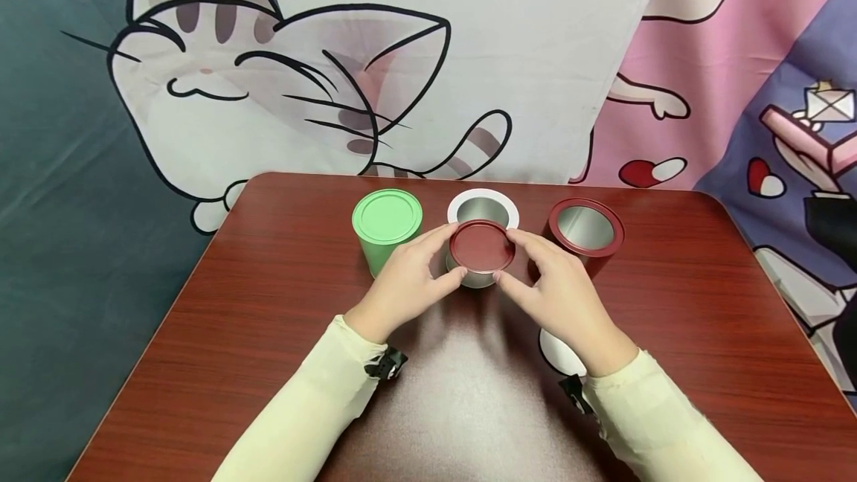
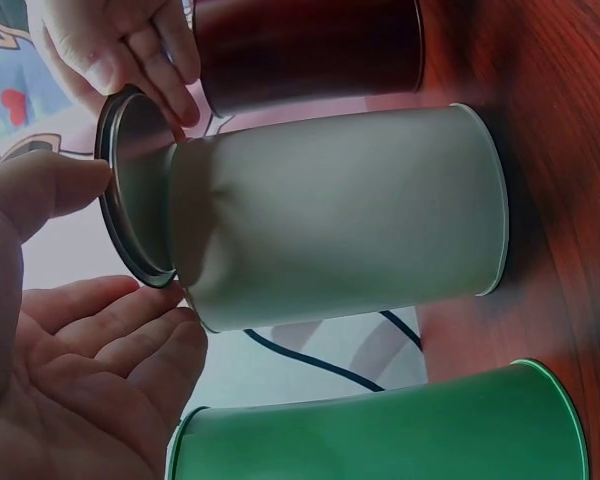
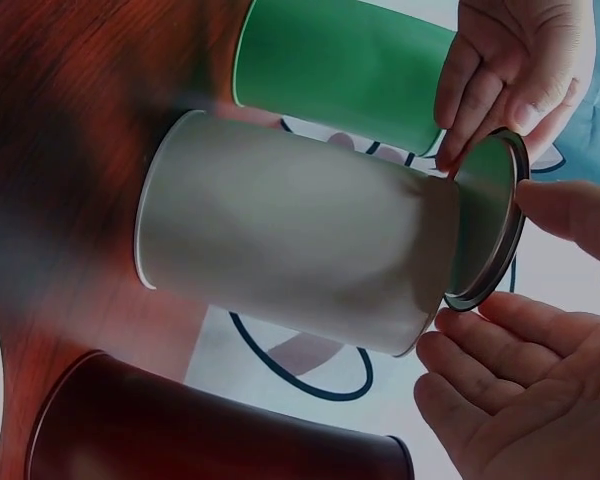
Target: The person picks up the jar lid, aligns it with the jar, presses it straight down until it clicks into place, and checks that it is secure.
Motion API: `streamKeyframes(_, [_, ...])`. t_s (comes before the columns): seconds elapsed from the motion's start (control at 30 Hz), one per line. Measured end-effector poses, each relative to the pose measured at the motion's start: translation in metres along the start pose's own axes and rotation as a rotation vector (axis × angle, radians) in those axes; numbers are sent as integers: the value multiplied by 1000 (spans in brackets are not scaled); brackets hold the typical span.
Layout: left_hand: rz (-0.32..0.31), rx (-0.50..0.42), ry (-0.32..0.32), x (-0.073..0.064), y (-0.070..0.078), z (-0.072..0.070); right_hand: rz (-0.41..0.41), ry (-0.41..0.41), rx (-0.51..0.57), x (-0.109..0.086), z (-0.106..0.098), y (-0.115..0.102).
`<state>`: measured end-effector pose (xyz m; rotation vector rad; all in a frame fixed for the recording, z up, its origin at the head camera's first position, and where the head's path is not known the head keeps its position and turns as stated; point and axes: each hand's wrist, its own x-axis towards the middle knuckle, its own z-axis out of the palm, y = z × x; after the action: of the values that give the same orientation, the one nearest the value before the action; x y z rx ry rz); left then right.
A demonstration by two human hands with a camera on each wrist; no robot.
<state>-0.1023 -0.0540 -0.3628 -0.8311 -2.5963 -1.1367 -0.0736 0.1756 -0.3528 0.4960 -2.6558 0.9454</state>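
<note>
Both hands hold a round dark red lid (image 1: 482,245), tilted over the mouth of the white can (image 1: 478,280). My left hand (image 1: 410,285) pinches its left edge between thumb and fingers; my right hand (image 1: 565,290) pinches the right edge likewise. In the left wrist view the lid (image 2: 140,185) stands at an angle to the rim of the upright can (image 2: 350,210). Whether its far edge touches that rim, I cannot tell. The can's white rim and grey metal inside show behind the lid in the head view.
To the left stands a green can (image 1: 387,218) with its green lid on. An uncovered dark red can (image 1: 605,262) stands to the right. Partly under my right wrist, a white disc (image 1: 561,354) lies on the wooden table (image 1: 268,333). A printed curtain (image 1: 549,58) hangs behind.
</note>
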Motion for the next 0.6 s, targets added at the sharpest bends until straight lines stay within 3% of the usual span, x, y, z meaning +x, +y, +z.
streamKeyframes(0.6, [-16, 3, -6, 6, -1, 0, 2, -8, -8, 6, -1, 2])
